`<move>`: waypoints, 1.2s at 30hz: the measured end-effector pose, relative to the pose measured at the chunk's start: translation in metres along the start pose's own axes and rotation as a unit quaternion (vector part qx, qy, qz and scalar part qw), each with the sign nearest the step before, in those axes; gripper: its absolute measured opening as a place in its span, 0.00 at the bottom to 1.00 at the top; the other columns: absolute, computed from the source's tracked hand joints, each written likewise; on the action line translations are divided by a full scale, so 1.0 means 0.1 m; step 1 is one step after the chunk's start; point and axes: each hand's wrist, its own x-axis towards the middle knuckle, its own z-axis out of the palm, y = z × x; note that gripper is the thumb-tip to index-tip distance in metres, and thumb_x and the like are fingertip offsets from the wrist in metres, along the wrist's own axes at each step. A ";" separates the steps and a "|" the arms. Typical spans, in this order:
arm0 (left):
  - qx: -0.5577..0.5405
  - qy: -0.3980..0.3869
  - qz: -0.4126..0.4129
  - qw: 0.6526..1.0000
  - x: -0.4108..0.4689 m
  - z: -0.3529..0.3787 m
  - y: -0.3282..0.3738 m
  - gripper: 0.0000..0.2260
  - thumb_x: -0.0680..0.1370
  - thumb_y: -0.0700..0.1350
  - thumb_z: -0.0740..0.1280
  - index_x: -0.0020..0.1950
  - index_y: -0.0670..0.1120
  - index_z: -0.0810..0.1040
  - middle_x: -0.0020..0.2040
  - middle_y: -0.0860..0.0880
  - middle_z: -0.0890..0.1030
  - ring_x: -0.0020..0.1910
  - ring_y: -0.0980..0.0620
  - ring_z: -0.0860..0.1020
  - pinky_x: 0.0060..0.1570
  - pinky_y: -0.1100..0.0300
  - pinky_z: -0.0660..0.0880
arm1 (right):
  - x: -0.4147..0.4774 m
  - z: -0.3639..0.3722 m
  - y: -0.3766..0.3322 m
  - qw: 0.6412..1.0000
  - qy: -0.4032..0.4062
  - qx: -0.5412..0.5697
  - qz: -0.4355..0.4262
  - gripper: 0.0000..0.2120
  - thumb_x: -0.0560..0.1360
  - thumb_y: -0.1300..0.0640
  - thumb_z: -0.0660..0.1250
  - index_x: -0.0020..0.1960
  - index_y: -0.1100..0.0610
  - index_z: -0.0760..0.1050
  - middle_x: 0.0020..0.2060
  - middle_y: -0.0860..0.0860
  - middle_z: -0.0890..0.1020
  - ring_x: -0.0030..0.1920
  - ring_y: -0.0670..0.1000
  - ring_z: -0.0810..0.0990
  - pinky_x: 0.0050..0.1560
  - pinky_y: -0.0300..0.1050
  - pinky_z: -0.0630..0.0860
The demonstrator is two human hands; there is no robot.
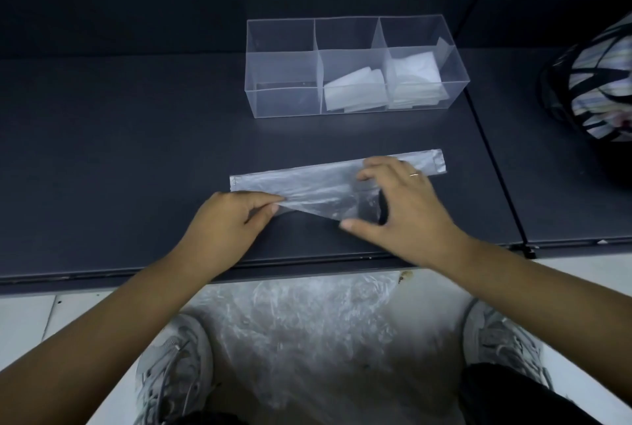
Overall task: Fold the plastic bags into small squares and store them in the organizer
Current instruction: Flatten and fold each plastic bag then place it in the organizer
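A clear plastic bag [318, 181], folded into a long strip, lies across the dark shelf surface. My left hand [229, 216] pinches its near edge between thumb and fingers and lifts it. My right hand [400, 202] lies spread over the strip's right part, fingers on the far edge and thumb at the near edge. Behind the strip stands a clear organizer [284, 69] with three compartments. Its middle one holds folded white bags [354, 91], its right one a stack of folded bags [415, 79], and its left one looks empty.
A pile of crumpled clear bags [307, 325] lies on the floor between my two shoes. A striped bag with dark straps [595, 82] sits on the shelf at the far right. The shelf's front edge [102, 276] runs just below my hands.
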 end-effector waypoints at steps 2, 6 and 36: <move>0.010 -0.004 -0.004 1.000 0.02 0.01 0.03 0.09 0.78 0.46 0.66 0.56 0.52 0.83 0.53 0.57 0.83 0.54 0.58 0.80 0.58 0.59 0.75 | 0.02 0.19 -0.23 0.999 0.014 -0.025 -0.034 0.35 0.63 0.32 0.66 0.63 0.52 0.70 0.66 0.50 0.70 0.67 0.51 0.65 0.69 0.44 0.53; 0.013 -0.007 0.002 1.000 0.02 0.00 0.07 0.09 0.78 0.45 0.66 0.55 0.52 0.83 0.50 0.56 0.84 0.49 0.57 0.82 0.51 0.59 0.76 | 0.18 0.51 -0.55 0.996 0.034 -0.060 -0.050 0.31 0.65 0.43 0.73 0.62 0.57 0.72 0.64 0.55 0.72 0.65 0.57 0.69 0.69 0.50 0.59; 0.116 0.154 0.047 0.980 0.09 0.13 0.16 0.13 0.78 0.44 0.60 0.58 0.42 0.79 0.53 0.43 0.79 0.54 0.42 0.76 0.59 0.53 0.68 | 0.49 0.02 0.26 0.942 0.020 0.200 0.269 0.07 0.71 0.57 0.72 0.36 0.57 0.83 0.35 0.53 0.85 0.43 0.51 0.83 0.51 0.45 0.77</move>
